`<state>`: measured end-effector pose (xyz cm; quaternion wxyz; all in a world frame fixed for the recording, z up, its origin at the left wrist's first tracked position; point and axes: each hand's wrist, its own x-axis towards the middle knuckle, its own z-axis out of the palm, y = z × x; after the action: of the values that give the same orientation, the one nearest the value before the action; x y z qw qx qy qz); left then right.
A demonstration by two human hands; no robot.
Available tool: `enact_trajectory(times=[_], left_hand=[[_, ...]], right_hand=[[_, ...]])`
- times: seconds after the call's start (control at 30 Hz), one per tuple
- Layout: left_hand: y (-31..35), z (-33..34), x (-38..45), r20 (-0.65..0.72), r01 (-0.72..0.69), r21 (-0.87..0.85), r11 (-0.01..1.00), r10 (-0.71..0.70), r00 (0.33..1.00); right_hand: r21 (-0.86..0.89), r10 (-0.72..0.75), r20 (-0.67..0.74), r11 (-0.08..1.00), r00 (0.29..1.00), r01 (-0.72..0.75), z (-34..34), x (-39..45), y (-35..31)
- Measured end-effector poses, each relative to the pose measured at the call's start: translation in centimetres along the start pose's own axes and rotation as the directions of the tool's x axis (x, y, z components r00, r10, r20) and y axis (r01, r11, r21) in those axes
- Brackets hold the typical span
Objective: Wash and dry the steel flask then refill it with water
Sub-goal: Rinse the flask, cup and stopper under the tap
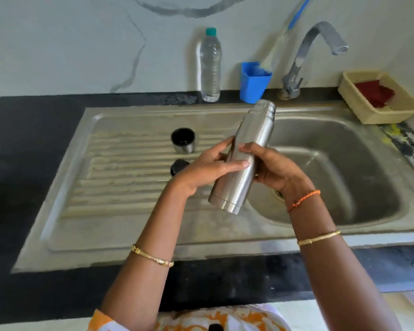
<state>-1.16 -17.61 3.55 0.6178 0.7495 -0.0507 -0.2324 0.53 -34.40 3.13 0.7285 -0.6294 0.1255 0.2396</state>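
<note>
- We are in a home kitchen: under our hands [237, 168] lies a steel sink [359, 177] with a ribbed draining board [120, 168] to their left.
- Beyond the hands, a curved tap [306, 56] rises at the sink's back edge.
- The sink is set in a black stone tabletop [29, 163], with a pale marbled wall [81, 44] behind.
- Past the hands stand a plastic water bottle [209, 65] and a blue cup [253, 82] holding a brush [287, 34]; to their far right sits a cream basket [378, 96].

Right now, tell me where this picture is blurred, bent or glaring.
Head view: wide-angle bend curves the sink rim and counter edges; motion blur softens the tap and the blue brush beside it; soft daylight, faint sheen on the steel flask, no harsh glare; both hands are fairly sharp.
</note>
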Motion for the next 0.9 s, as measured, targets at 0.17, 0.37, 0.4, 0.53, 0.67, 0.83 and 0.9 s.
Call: enact_trajectory(times=[0.17,0.37,0.4,0.53,0.67,0.83,0.9], left_hand=[[-1.0,-8.2,-3.1,-0.317,-0.141,-0.071,0.987,0.111,0.942],[-5.1,-17.1,-5.6,-0.456,-0.209,0.052,0.977,0.209,0.865],[-5.6,-18.0,-5.2,-0.475,-0.202,0.088,0.975,0.219,0.852],[-8.4,-21.5,-3.1,-0.516,-0.197,0.142,0.97,0.242,0.822],[-10.5,-23.8,-1.5,-0.526,-0.187,0.161,0.969,0.245,0.814],[-11.7,-24.8,-1.1,-0.554,-0.155,0.213,0.965,0.25,0.794],[-12.3,-25.1,-1.1,-0.558,-0.111,0.257,0.96,0.241,0.794]], right_hand=[[0.06,-0.234,-0.122,0.968,0.965,0.242,9.2,0.8,-1.8],[0.004,-0.447,-0.237,0.887,0.863,0.461,19.5,3.6,-4.6],[-0.064,-0.494,-0.243,0.867,0.835,0.495,20.9,4.3,-4.6],[-0.364,-0.622,-0.153,0.758,0.768,0.541,24.9,7.7,-3.3],[-0.45,-0.634,-0.096,0.715,0.767,0.535,26.7,10.7,-2.3],[-0.468,-0.658,-0.096,0.692,0.747,0.549,27.3,12.1,-1.1],[-0.473,-0.65,-0.087,0.694,0.755,0.543,27.5,12.6,-0.6]])
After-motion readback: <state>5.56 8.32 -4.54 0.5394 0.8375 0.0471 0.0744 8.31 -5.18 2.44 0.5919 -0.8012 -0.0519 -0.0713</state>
